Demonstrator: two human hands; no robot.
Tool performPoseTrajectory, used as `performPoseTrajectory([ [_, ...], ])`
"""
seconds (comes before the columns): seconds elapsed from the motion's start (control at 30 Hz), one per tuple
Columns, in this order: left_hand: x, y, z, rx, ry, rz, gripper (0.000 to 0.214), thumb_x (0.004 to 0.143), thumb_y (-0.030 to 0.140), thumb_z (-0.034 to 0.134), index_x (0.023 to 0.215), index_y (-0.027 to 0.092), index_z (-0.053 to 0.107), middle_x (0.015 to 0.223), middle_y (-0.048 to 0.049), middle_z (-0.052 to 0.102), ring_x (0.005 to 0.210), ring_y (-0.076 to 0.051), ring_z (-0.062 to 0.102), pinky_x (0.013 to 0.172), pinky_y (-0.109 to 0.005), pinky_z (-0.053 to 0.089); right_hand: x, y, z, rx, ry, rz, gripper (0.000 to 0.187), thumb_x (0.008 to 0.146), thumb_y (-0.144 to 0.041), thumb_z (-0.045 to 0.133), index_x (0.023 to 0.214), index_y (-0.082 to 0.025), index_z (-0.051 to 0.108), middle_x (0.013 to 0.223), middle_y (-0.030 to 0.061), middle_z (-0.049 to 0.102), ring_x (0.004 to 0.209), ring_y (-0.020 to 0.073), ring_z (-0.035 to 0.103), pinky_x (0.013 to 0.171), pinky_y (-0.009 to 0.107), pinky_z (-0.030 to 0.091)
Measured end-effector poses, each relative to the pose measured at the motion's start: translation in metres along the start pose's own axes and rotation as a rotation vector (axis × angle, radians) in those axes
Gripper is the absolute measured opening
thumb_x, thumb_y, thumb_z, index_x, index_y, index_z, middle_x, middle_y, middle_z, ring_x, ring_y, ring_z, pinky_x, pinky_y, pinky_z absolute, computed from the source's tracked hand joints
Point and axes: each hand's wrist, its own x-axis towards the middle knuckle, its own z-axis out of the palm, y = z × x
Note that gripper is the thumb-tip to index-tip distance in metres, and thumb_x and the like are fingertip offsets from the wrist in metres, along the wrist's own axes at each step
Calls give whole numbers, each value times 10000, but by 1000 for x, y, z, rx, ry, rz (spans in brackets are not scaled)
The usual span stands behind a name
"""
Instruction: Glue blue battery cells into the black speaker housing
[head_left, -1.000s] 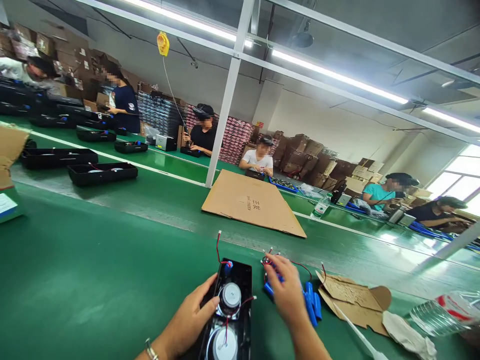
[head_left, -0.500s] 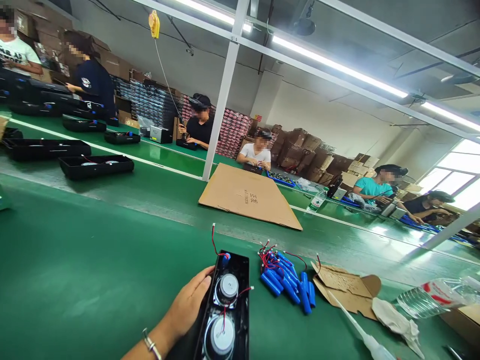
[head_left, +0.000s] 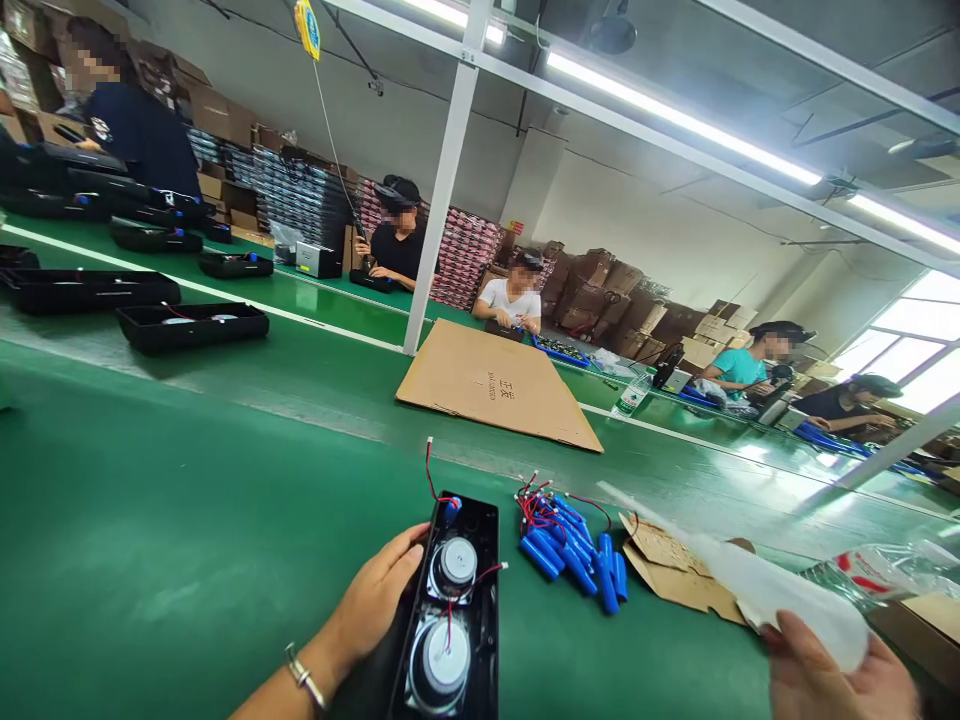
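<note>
1. Left hand [head_left: 375, 598] lay against the left side of the black speaker housing [head_left: 454, 610], thumb reaching onto its upper edge; grip loose, fingers bent along the housing wall, not wrapped around it. A metal bracelet [head_left: 304, 678] sat on that wrist.
2. Speaker housing lay open side up on the green surface [head_left: 187, 540], at the bottom centre of the view, long axis running away from the person. Two round speaker drivers [head_left: 452, 562] sat inside, one behind the other. A red wire [head_left: 429, 470] rose from its far end.
3. Right hand [head_left: 832, 675] sat at the bottom right corner, partly cut off by the frame; grip pinched on a white glue bottle [head_left: 757, 585], its long nozzle pointing up and left over the surface.
4. A heap of blue battery cells [head_left: 570, 555] with red leads lay just right of the housing, apart from both hands.
5. Torn cardboard scrap [head_left: 667, 570] lay just right of the cells, partly behind the bottle.
6. A clear plastic water bottle [head_left: 870, 575] lay on its side at the far right.
7. A flat cardboard sheet [head_left: 499, 385] lay further back on the surface.
8. Black trays [head_left: 191, 325] stood at the far left; other people sat at work along the far side.
</note>
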Motion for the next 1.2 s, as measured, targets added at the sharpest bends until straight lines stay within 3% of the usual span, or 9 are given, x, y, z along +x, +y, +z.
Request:
performPoseTrajectory([
  [0.07, 0, 1, -1, -12, -11, 1, 494, 850, 407, 368, 1253, 148, 488, 1327, -70, 533, 1196, -226, 504, 1077, -379, 340, -21, -29, 44, 105, -5, 92, 636, 642, -377, 707, 1214, -259, 456, 1152, 67, 576, 941, 215, 603, 792, 341, 533],
  [0.17, 0, 3, -2, -6, -8, 5, 502, 827, 385, 399, 1249, 130, 500, 1291, -75, 564, 1172, -229, 517, 1064, -363, 352, -53, -57, 97, 207, -174, 101, 528, 709, -403, 624, 1199, -268, 483, 1226, 77, 555, 1056, 254, 568, 850, 391, 516],
  [0.3, -1, 3, -4, 1, -12, 8, 528, 803, 379, 419, 1250, 113, 505, 1265, -84, 582, 1162, -239, 510, 1017, -353, 393, -85, -73, 146, 404, -436, 156, 438, 769, -375, 577, 1184, -270, 480, 1278, 98, 519, 1138, 292, 517, 865, 453, 498],
  [0.4, -1, 2, -5, -23, -28, -8, 540, 792, 383, 417, 1252, 113, 501, 1255, -88, 586, 1128, -247, 524, 928, -349, 448, -100, -74, 170, 488, -499, 161, 426, 775, -394, 587, 1163, -271, 463, 1148, 101, 588, 1055, 288, 568, 870, 501, 476],
  [0.5, 0, 2, -5, -45, -38, -25, 545, 785, 380, 417, 1251, 107, 498, 1241, -93, 594, 1087, -243, 539, 860, -330, 461, -110, -71, 185, 485, -527, 99, 519, 776, -366, 607, 1234, -308, 369, 1088, 69, 588, 1016, 258, 573, 876, 507, 457],
  [0.7, 3, -1, -5, -82, -53, -51, 518, 789, 397, 438, 1234, 141, 504, 1193, -81, 618, 1053, -234, 542, 767, -292, 455, -115, -69, 206, 415, -654, 15, 631, 735, -258, 683, 1264, -306, 341, 1067, 33, 555, 998, 183, 554, 839, 352, 468],
  [0.87, 4, 0, -5, -91, -55, -51, 497, 796, 400, 433, 1217, 149, 515, 1163, -81, 625, 1012, -228, 548, 744, -287, 450, -115, -69, 218, 355, -718, -33, 542, 742, -268, 684, 1204, -259, 401, 1006, 27, 576, 940, 152, 569, 762, 270, 482],
  [1.2, 4, 3, -5, -52, -23, -42, 499, 779, 392, 435, 1190, 132, 545, 887, -59, 662, 934, -225, 559, 749, -293, 447, -113, -67, 231, 312, -801, -108, 444, 777, -270, 649, 1156, -255, 418, 1034, 21, 594, 924, 134, 580, 786, 265, 489],
])
